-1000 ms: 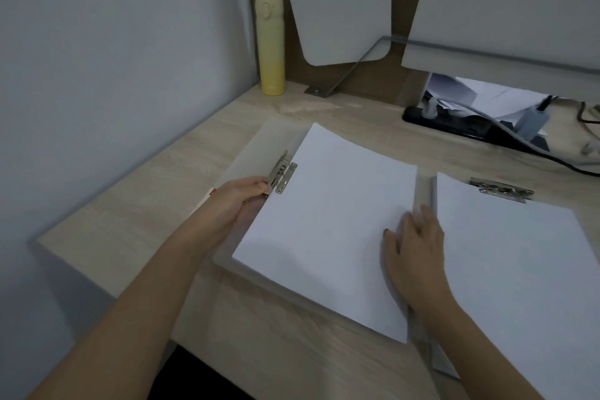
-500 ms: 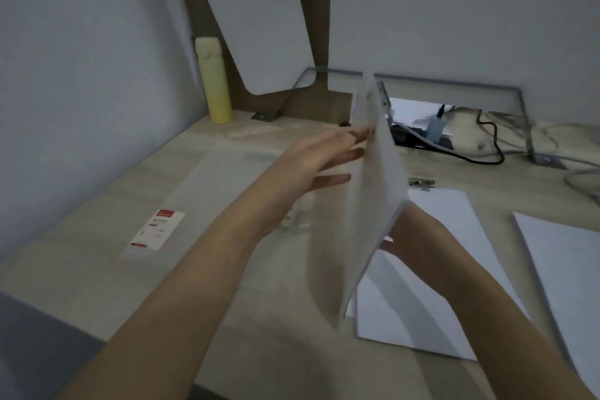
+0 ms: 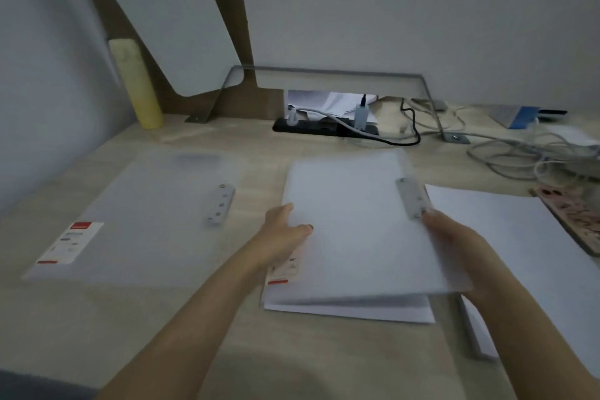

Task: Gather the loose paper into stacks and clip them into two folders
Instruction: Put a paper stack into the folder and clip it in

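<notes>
A translucent folder (image 3: 357, 221) lies in the middle of the desk over a white paper stack (image 3: 350, 308), its front right corner slightly raised. A metal clip plate (image 3: 411, 197) shows near its right edge. My left hand (image 3: 285, 234) grips the folder's left edge, thumb on top. At the right edge, my right hand (image 3: 454, 237) holds the folder beside the plate. A second translucent folder (image 3: 139, 214) lies flat at the left, with a red and white label. More loose white paper (image 3: 519, 243) lies to the right.
A yellow bottle (image 3: 136, 84) stands at the back left by the wall. A black power strip (image 3: 324, 128) and tangled cables (image 3: 519, 149) run along the back. A pink patterned object (image 3: 574, 217) lies at the right edge.
The cover that stood upright between my hands half a second ago now lies almost flat on the paper stack. Both hands have moved down to the folder's side edges.
</notes>
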